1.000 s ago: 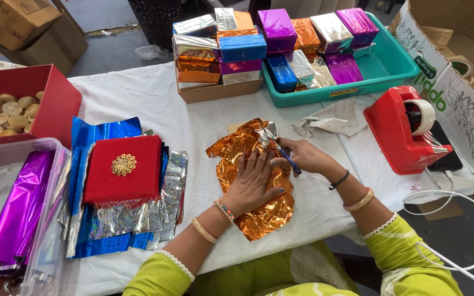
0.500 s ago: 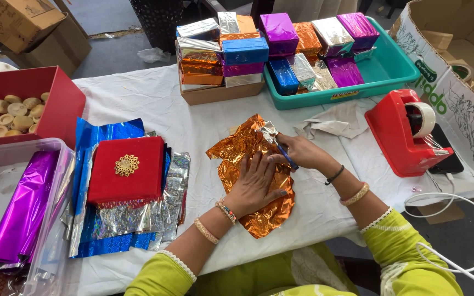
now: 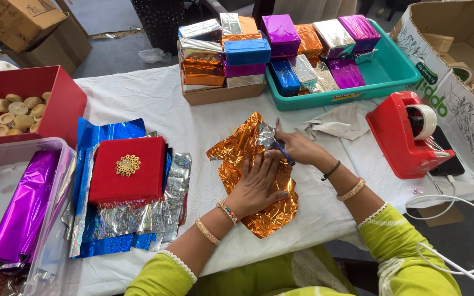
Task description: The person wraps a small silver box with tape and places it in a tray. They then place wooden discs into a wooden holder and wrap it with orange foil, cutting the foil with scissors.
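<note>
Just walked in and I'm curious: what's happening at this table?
A person is working on an orange foil sheet on the white table. The left hand presses it flat; the right hand holds a blue tool at its top edge. Wrapped boxes fill a teal tray, and a red tape dispenser stands alongside.

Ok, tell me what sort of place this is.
Probably a gift-wrapping workbench: foil-wrapped boxes fill a teal tray, a red tape dispenser stands ready, and loose foil sheets lie stacked.

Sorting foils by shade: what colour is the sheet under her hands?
Shiny orange foil sheet, seen in the head view.
</note>
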